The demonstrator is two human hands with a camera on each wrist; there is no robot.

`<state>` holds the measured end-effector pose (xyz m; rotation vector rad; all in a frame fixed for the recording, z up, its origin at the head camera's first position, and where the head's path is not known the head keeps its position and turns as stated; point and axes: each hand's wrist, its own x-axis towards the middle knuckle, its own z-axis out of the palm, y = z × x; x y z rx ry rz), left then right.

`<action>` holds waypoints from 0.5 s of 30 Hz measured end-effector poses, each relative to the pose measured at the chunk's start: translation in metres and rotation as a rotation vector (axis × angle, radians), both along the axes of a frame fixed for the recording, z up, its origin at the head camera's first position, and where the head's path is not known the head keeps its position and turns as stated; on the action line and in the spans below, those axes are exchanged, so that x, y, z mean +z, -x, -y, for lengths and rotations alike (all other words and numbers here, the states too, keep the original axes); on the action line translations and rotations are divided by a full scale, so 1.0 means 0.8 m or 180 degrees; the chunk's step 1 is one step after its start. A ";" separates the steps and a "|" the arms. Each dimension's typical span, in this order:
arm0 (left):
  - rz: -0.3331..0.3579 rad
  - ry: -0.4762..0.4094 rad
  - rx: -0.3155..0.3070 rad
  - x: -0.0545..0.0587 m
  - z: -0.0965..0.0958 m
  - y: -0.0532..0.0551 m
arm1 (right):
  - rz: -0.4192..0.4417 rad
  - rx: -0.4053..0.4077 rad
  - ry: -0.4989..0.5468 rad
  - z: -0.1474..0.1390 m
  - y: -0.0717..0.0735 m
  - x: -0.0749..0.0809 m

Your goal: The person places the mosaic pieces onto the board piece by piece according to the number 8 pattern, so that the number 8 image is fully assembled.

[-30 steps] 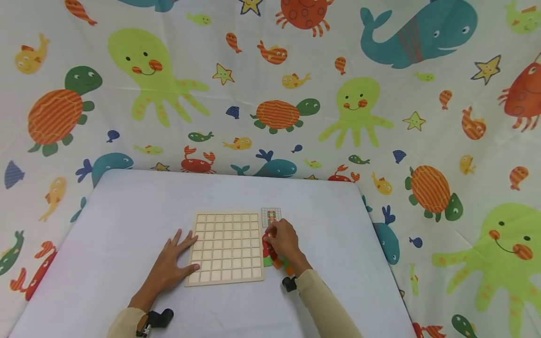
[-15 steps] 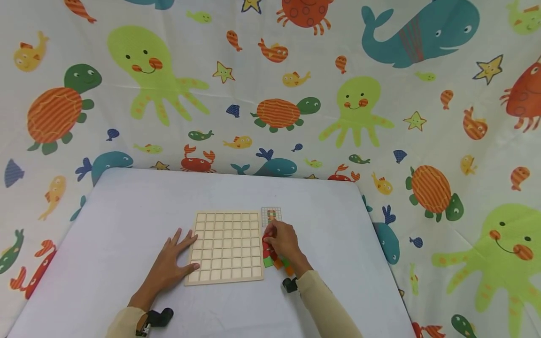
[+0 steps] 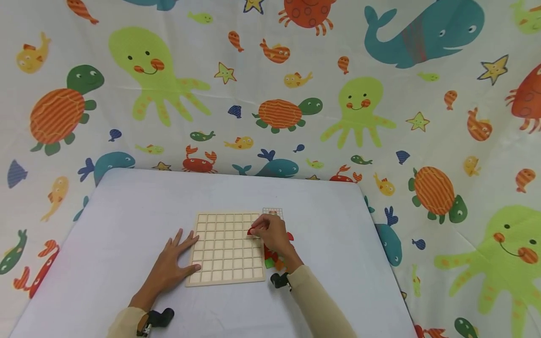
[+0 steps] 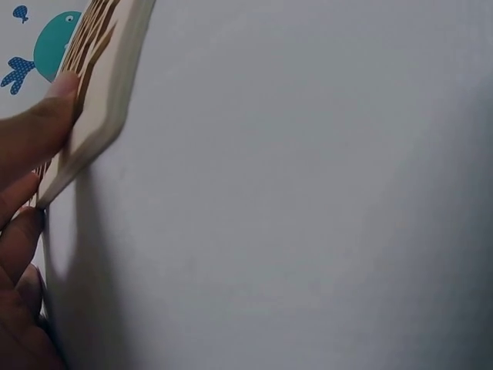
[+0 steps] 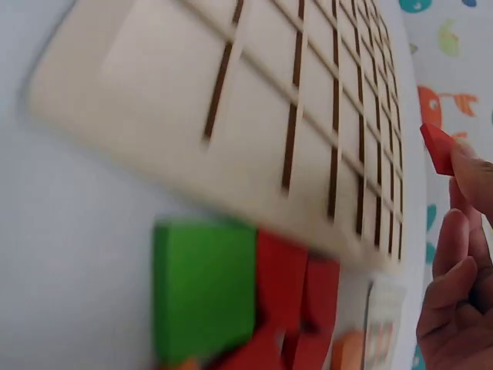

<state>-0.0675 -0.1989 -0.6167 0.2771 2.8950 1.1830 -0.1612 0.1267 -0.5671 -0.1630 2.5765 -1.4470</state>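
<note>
A wooden grid board (image 3: 226, 253) with empty square cells lies on the white table. My left hand (image 3: 169, 263) rests along its left edge, fingers spread and thumb on the rim; the left wrist view shows the thumb (image 4: 46, 127) over the frame. Between thumb and fingertips, my right hand (image 3: 272, 233) pinches a small red block (image 3: 251, 231) above the board's upper right cells. In the right wrist view that red block (image 5: 438, 148) is clear of the board. Beside the board's right edge lie a green block (image 5: 206, 281) and several red and orange ones, partly hidden under my right hand.
A small printed grid card (image 3: 272, 211) lies beyond the board's top right corner, mostly covered by my right hand. One red piece (image 3: 289, 236) lies right of that hand. A curtain with sea animals (image 3: 236, 84) hangs behind the table.
My right hand has lifted a red block from the loose pieces and moved left with it over the board. My left hand has stayed at the board's edge.
</note>
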 end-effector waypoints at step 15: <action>0.0370 -0.0129 -0.0077 0.009 0.008 0.000 | 0.0082 -0.0160 0.0187 0.098 0.022 -0.010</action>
